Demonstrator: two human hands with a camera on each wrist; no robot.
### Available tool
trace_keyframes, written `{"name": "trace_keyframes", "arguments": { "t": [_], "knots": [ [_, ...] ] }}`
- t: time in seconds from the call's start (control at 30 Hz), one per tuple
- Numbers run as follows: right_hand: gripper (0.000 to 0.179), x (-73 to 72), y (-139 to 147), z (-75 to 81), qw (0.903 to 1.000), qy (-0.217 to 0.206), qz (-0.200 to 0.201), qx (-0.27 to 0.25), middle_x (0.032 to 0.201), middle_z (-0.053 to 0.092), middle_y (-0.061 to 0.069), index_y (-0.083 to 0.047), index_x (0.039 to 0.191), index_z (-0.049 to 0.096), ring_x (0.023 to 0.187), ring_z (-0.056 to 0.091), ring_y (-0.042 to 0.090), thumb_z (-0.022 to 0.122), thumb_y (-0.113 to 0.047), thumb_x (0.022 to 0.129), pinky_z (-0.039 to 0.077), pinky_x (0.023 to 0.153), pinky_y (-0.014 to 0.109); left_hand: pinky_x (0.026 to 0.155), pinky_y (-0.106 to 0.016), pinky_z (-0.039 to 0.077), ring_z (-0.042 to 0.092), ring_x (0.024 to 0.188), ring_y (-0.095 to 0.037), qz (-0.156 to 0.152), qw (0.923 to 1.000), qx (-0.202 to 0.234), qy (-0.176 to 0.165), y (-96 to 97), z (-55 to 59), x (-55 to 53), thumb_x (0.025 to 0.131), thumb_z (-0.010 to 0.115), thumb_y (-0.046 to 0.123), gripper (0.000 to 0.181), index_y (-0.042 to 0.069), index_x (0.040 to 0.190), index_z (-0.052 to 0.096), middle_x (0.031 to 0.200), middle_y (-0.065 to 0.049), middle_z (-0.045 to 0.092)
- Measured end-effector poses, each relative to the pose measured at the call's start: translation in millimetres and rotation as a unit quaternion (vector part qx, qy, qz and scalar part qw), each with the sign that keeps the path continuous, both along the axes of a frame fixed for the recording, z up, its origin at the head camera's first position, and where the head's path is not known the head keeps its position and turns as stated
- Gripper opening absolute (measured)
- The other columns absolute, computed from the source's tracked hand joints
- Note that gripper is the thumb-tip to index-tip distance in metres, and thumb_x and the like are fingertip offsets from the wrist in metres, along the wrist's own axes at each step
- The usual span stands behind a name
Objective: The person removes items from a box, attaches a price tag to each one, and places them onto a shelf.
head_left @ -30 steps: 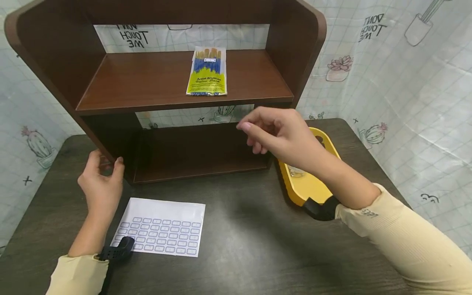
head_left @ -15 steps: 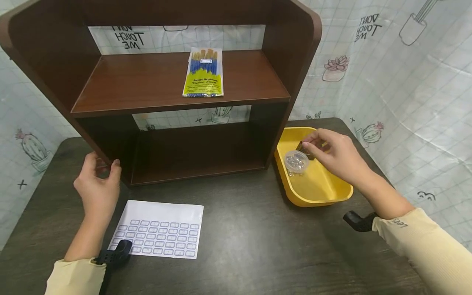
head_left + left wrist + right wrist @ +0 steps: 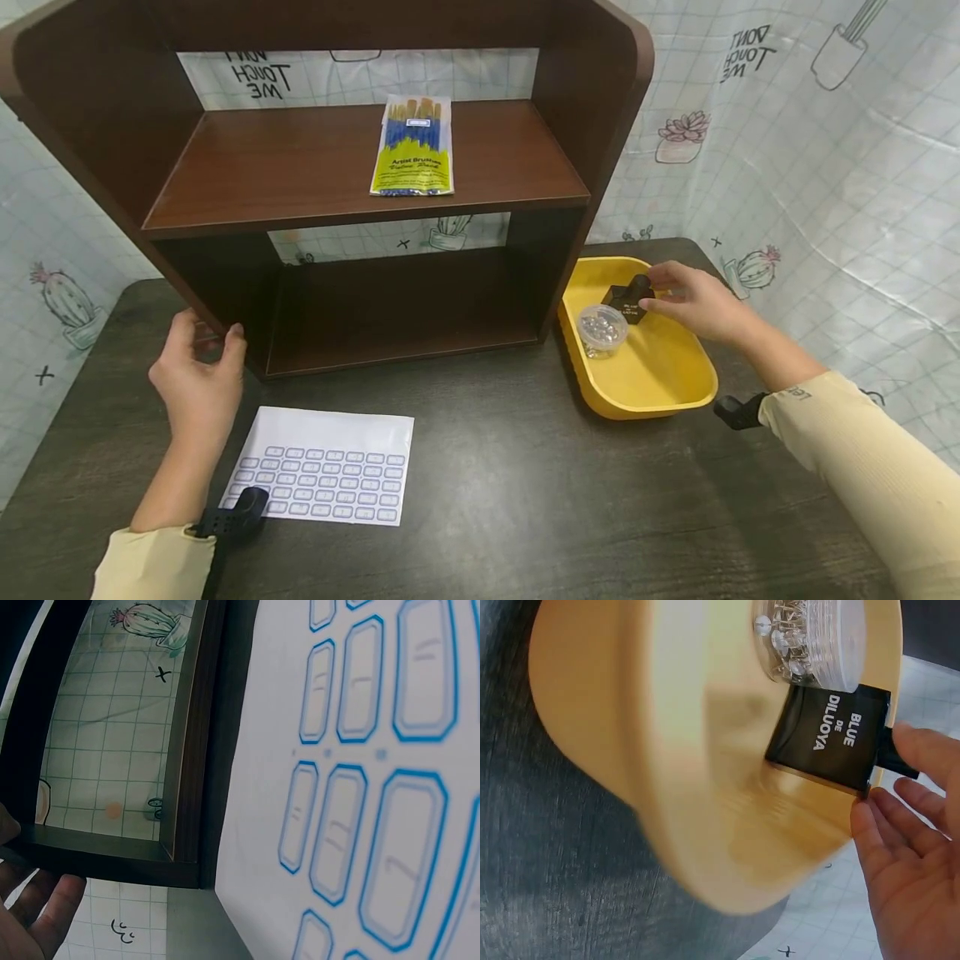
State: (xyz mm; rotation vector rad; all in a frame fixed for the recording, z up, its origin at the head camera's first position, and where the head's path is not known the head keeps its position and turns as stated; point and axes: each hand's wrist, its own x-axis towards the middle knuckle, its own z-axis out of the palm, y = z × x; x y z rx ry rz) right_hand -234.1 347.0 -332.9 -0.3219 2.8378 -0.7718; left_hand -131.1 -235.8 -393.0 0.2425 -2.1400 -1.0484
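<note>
Inside the yellow tray (image 3: 663, 373), at the right of the table, lies a black perfume bottle (image 3: 622, 307) lettered "BLUE DE DILUOYA". My right hand (image 3: 696, 302) pinches it by its cap end; in the right wrist view the thumb is on the cap (image 3: 897, 756) and fingertips meet the bottle's edge. A round clear tub of pins (image 3: 602, 328) touches or nearly touches the bottle. My left hand (image 3: 197, 375) grips the front edge of the brown shelf unit's left side (image 3: 161, 250), thumb on one face and fingers on the other.
A pack of artist brushes (image 3: 412, 158) with a small label lies on the upper shelf board (image 3: 285, 171). A white sheet of blue-bordered labels (image 3: 337, 425) lies on the dark table (image 3: 517, 467) before the shelf unit. Patterned sheeting (image 3: 810, 183) hangs behind.
My right hand has moved from before the shelf unit to the yellow tray and taken hold of the perfume bottle, which now stands more in view. The left hand has stayed on the shelf unit.
</note>
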Motion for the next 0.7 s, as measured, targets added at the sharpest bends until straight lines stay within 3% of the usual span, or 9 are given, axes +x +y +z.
{"name": "trace_keyframes", "arguments": {
  "t": [0.2,0.33,0.4,0.57,0.7],
  "knots": [
    [0.042,-7.1,-4.7,-4.6,0.9984,-0.001,0.02,0.053,0.136,0.061,0.038,0.008,0.133,0.056,0.129,0.058,0.056,0.066,-0.02,0.104,0.048,0.106,0.067,0.081,-0.006,0.04,0.049,0.085,0.022,0.001,1.0,-0.002,0.004,-0.6,0.5,-0.5,0.098,0.064,0.004,0.026,-0.005,0.122,0.066,0.105,-0.025,0.074],
    [0.033,-10.3,-9.1,-4.7,0.9961,0.003,0.021,0.086,0.118,0.068,0.035,0.008,0.124,0.058,0.11,0.066,0.051,0.066,-0.015,0.102,0.054,0.093,0.061,0.08,-0.005,0.039,0.049,0.085,0.021,0.003,1.0,-0.005,0.004,-1.4,1.3,0.4,0.098,0.064,0.006,0.026,-0.005,0.122,0.065,0.105,-0.026,0.074],
    [0.031,-11.5,-11.5,-4.9,0.9951,0.005,0.02,0.097,0.108,0.068,0.032,0.009,0.122,0.057,0.098,0.066,0.044,0.066,-0.013,0.102,0.053,0.084,0.055,0.08,-0.005,0.038,0.049,0.085,0.021,0.004,1.0,-0.006,0.002,-1.8,1.4,1.0,0.098,0.064,0.006,0.027,-0.005,0.122,0.065,0.105,-0.026,0.074],
    [0.028,-12.3,-16.3,-7.0,0.9934,0.008,0.019,0.113,0.098,0.066,0.025,0.009,0.117,0.057,0.087,0.063,0.034,0.066,-0.012,0.101,0.049,0.075,0.045,0.08,-0.006,0.038,0.049,0.085,0.02,0.007,1.0,-0.005,0.0,-1.5,2.1,2.1,0.098,0.064,0.006,0.027,-0.004,0.123,0.065,0.105,-0.025,0.074],
    [0.023,-9.8,-14.6,-8.9,0.9915,0.023,0.021,0.127,0.083,0.059,0.018,0.006,0.103,0.055,0.075,0.055,0.029,0.067,-0.013,0.101,0.042,0.066,0.04,0.08,-0.008,0.039,0.048,0.085,0.019,0.004,1.0,-0.007,-0.004,0.1,2.7,1.8,0.098,0.065,0.006,0.026,-0.004,0.123,0.065,0.106,-0.026,0.074]
  ]
}}
